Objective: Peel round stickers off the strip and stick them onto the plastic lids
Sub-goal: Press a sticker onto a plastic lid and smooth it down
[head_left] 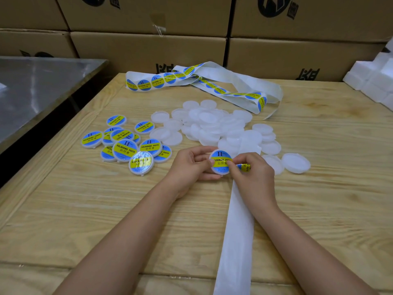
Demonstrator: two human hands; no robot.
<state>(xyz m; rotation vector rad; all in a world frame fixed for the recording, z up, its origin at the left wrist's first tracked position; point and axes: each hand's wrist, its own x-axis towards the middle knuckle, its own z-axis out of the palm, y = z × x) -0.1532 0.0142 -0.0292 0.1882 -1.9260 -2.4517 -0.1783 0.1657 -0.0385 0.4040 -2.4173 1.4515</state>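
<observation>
Grip, left hand (191, 165): curled round plastic lid (220, 172), just above tabletop (106, 209). Thumb of right hand (253, 177) presses round sticker (220, 158) onto it; its fingers apparently pinch sticker strip (238, 231), partly hidden. Risk: the sticker creases or sits off-centre if the lid turns under the thumb.

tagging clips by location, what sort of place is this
Likely a packing or warehouse workshop: stacked cartons behind a wooden table, a heap of blank lids beside labelled lids, a sticker strip, and one lid in the left hand.
</observation>
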